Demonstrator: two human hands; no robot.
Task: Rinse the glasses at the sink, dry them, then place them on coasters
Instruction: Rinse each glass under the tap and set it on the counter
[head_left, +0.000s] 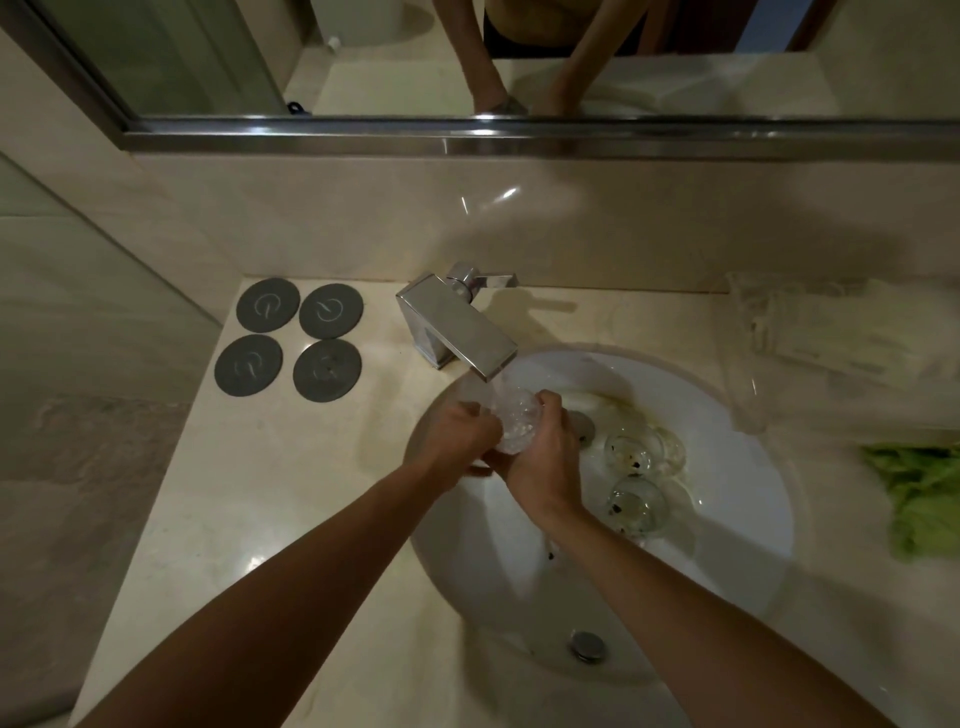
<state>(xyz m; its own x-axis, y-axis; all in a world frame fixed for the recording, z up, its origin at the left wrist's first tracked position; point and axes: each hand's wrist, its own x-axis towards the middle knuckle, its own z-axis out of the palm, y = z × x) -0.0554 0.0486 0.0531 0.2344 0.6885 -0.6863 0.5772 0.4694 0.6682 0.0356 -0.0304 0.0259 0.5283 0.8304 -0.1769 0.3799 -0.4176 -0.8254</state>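
— Gripped how?
— Both hands are curled round one glass (514, 423): left hand (460, 441) at its side, right hand (545, 457) over it. It is held under the tap (457, 325), above the sink (753, 467).
— And the others?
— Two glasses (631, 452) are left in the basin. Four coasters (298, 338) are laid on the counter (285, 493), left.

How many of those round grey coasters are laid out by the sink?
4, in a square on the counter left of the faucet: back-left coaster, back-right coaster, front-left coaster, front-right coaster. None looks hidden.
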